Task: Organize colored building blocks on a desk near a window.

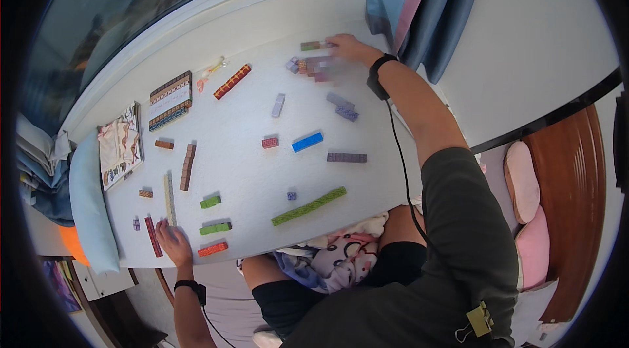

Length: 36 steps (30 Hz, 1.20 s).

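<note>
My right hand (348,48) reaches to the far right part of the white surface, its fingertips at the right end of a short row of green and brown cubes (312,46). Whether it grips them is unclear. Just below lies a partly blurred cluster of brown and purplish cubes (314,68). My left hand (173,242) rests on the near left part, fingers spread, between a dark red row of cubes (153,237) and an orange-red row (213,249). A pale row (169,198) ends at its fingertips. A long green row (309,206) lies near the front edge.
A blue row (307,142), a grey-purple row (347,158) and a brown row (187,167) lie mid-surface. A patterned block set (170,101) and a red-and-yellow row (232,81) lie farther back. A light blue cushion (91,200) borders the left; a curtain (422,9) hangs at the right.
</note>
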Tool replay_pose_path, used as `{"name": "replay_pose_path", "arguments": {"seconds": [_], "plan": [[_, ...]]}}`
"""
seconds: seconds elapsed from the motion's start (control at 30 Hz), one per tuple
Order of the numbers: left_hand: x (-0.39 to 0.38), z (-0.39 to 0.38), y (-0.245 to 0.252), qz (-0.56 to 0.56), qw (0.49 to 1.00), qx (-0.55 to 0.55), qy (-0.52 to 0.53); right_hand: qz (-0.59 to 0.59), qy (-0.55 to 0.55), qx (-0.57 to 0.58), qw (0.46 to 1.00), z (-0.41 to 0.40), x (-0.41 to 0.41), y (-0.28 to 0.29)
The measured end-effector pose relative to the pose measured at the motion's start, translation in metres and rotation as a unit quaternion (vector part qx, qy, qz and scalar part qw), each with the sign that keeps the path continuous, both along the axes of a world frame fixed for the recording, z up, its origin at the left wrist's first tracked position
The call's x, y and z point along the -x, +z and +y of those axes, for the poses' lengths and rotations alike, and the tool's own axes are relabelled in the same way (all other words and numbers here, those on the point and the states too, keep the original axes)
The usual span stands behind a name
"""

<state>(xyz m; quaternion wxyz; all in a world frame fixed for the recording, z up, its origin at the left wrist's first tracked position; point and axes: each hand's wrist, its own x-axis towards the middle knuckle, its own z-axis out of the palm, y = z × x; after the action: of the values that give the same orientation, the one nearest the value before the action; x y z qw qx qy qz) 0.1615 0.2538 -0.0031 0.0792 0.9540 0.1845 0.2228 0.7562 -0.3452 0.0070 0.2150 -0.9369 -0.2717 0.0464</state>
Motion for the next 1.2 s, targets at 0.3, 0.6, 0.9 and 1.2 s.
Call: {"name": "replay_pose_path", "arguments": {"seconds": [0.3, 0.6, 0.9, 1.2], "plan": [[-0.008, -0.005, 0.003, 0.002, 1.000, 0.001, 0.003, -0.070, 0.142, 0.053, 0.986, 0.089, 0.098, 0.012], [-0.009, -0.012, 0.011, -0.012, 1.000, 0.004, 0.009, 0.086, 0.192, 0.035, 0.977, 0.144, 0.154, 0.047], [-0.010, -0.016, 0.014, -0.032, 0.999, 0.022, 0.007, -0.042, 0.280, 0.006, 0.959, 0.188, 0.171, 0.041], [0.003, -0.006, 0.002, -0.041, 0.999, 0.021, 0.021, -0.153, 0.272, 0.014, 0.950, 0.206, 0.291, 0.062]]}}
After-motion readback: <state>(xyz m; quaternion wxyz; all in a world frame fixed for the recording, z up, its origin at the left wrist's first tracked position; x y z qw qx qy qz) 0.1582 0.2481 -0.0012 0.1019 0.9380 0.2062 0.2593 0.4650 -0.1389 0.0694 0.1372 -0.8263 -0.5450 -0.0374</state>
